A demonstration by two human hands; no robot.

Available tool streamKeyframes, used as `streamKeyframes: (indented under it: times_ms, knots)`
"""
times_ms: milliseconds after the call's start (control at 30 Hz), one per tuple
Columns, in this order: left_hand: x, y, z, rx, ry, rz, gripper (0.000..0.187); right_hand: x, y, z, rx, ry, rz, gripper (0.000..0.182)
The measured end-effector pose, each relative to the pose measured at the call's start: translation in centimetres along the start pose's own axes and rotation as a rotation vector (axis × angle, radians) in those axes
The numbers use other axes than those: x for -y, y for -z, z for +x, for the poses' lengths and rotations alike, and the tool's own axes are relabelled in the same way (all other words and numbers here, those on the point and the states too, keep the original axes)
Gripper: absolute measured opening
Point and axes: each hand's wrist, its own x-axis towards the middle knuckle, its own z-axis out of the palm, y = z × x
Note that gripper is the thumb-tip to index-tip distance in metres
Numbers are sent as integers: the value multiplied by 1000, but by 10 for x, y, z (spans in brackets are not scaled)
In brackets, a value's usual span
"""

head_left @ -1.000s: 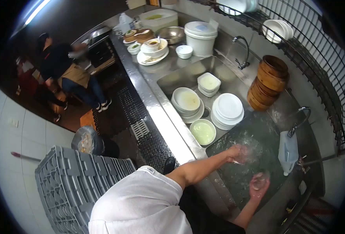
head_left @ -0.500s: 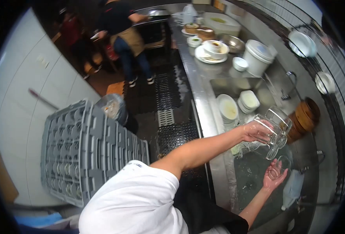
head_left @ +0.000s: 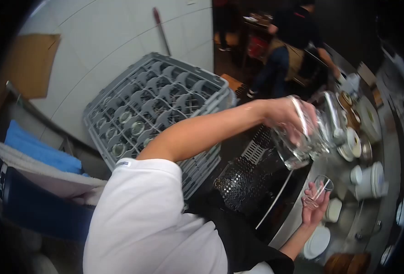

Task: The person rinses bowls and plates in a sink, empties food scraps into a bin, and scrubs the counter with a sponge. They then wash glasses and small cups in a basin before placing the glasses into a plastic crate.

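Note:
My left hand (head_left: 298, 119) is closed around several clear glass mugs (head_left: 323, 132), raised over the dark floor mat beside the counter. The mugs are smeared by motion, and their exact number cannot be made out. Lower and to the right, my right hand (head_left: 315, 206) has its fingers curled round a clear drinking glass (head_left: 323, 183), its rim pointing up and right. To the left of both hands, a grey glass rack (head_left: 147, 98) tops a stack of racks, with upturned glasses in some of its compartments.
Along the right runs a steel counter (head_left: 298, 219) with stacked white dishes (head_left: 317, 242), a white bucket (head_left: 371, 180) and brown bowls (head_left: 346, 263). A person (head_left: 289, 45) works at the back. A blue cloth (head_left: 42, 148) hangs at left.
My view has swung left, bringing the rack nearer the middle. Both hands have moved away from over the sink, still carrying the glassware.

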Motion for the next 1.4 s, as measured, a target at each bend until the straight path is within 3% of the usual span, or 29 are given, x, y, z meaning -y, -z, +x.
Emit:
streamKeyframes:
  times_ms: [133, 300, 533, 600, 733, 833, 867, 967, 1000, 1133, 1400]
  knots:
    - [-39, 88, -122, -330, -214, 145, 22, -48, -68, 78, 124, -208, -58, 50]
    - [-80, 163, -298, -609, -483, -21, 32, -105, -154, 154, 316, -370, -98, 45]
    - [-57, 239, -428, -1203, -1251, -384, 19, -171, -276, 218, 490, -520, -160, 48]
    - [-50, 262, -433, -1274, -1467, -477, 18, -186, -302, 233, 586, -546, -191, 55]
    - [-38, 289, -425, -1272, -1665, -561, 20, -209, -343, 252, 683, -593, -276, 60]
    - [-38, 305, -422, -1351, -1704, -646, 21, -217, -363, 270, 784, -636, -325, 60]
    - [-40, 307, -429, -1282, -1678, -761, 27, -218, -369, 278, 812, -641, -345, 63]
    - [-46, 307, -405, -1555, -1774, -641, 31, -227, -386, 307, 856, -659, -394, 67]
    - [-48, 302, -396, -1578, -1764, -606, 40, -230, -393, 315, 877, -662, -394, 71]
    - [-56, 297, -376, -1622, -1874, -673, 43, -243, -411, 342, 948, -724, -355, 72]
    - [-45, 289, -354, -1810, -1798, -716, 53, -263, -425, 373, 982, -806, -340, 67]
